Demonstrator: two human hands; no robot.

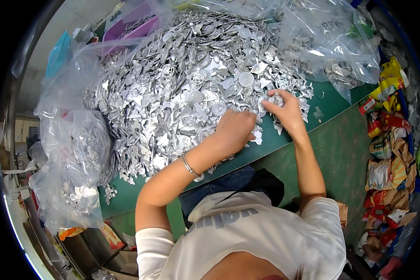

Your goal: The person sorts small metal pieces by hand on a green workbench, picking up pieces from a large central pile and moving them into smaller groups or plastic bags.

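A large heap of silver-coloured metal charms point(172, 88) in many shapes, among them discs, stars and openwork pieces, covers most of the green table point(335, 103). My left hand point(237, 127), with a bangle on its wrist, is at the near edge of the heap. Its fingers are curled in, and whatever they pinch is hidden below them. Just right of it, my right hand point(288, 111) curves its thumb and fingers around a small cluster of silver charms point(276, 100). More charms lie directly beneath both hands.
Clear plastic bags of silver pieces stand at the left point(86, 149) and far right point(329, 42). A purple bin point(128, 30) and a blue scoop-like piece point(58, 53) are at the far left. Colourful packets point(382, 172) line the floor at the right.
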